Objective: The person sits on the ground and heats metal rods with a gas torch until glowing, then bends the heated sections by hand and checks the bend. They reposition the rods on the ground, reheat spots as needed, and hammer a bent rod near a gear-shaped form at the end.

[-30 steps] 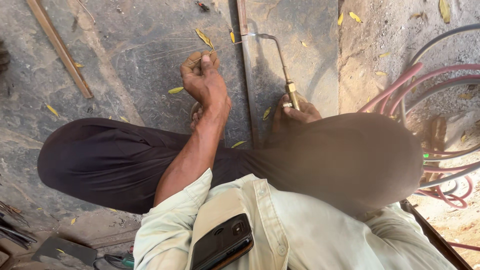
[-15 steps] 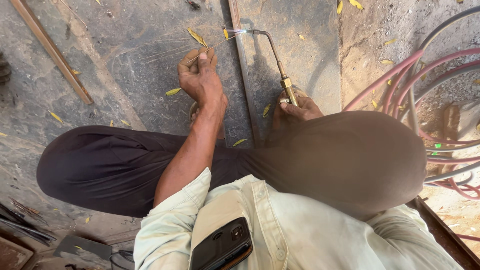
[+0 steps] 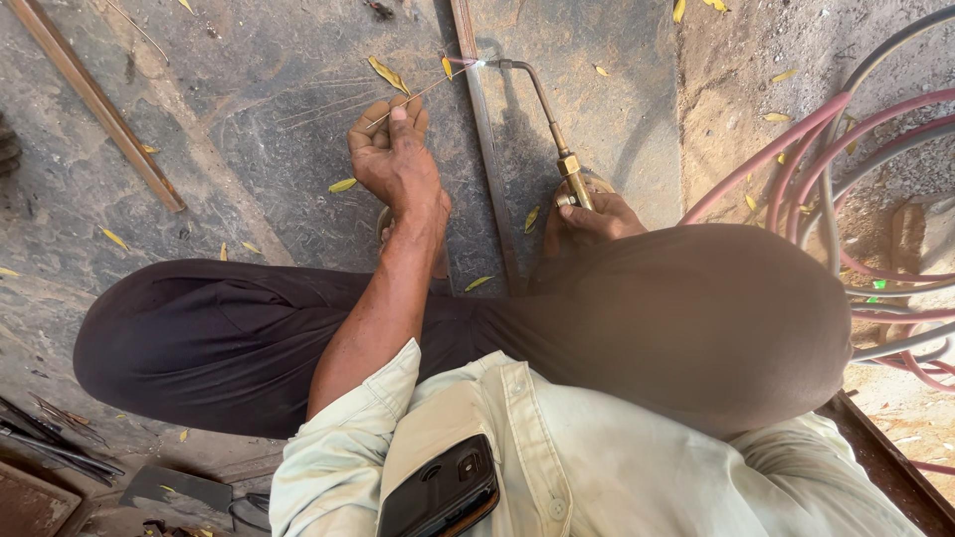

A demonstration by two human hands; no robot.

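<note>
The left hand [image 3: 396,159] is pinching a thin filler rod [image 3: 423,91] between thumb and curled fingers, palm turned up, resting low over the grey floor [image 3: 249,149]. The rod is a fine, pale, straight wire, and its long axis is running up and to the right, its far end meeting the bright point at the torch tip. The right hand [image 3: 595,217] is closing around the handle of a gas torch [image 3: 545,109], though a knee is hiding most of the fingers. The torch is showing a brass fitting just above the hand and a slim dark neck slanting up and to the left, then bending sharply left at the top so the nozzle is pointing toward the rod's end. Both tips are coming together on a long flat metal strip [image 3: 487,169] that is lying on the floor and running nearly straight away from the person, tilted slightly left. Yellow dry leaves [image 3: 387,74] are lying scattered around it. A rusty bar [image 3: 99,104] is lying diagonally well to the left, and pink and grey hoses [image 3: 826,159] are looping at the right. A dark phone [image 3: 443,492] is sitting in the shirt pocket.
</note>
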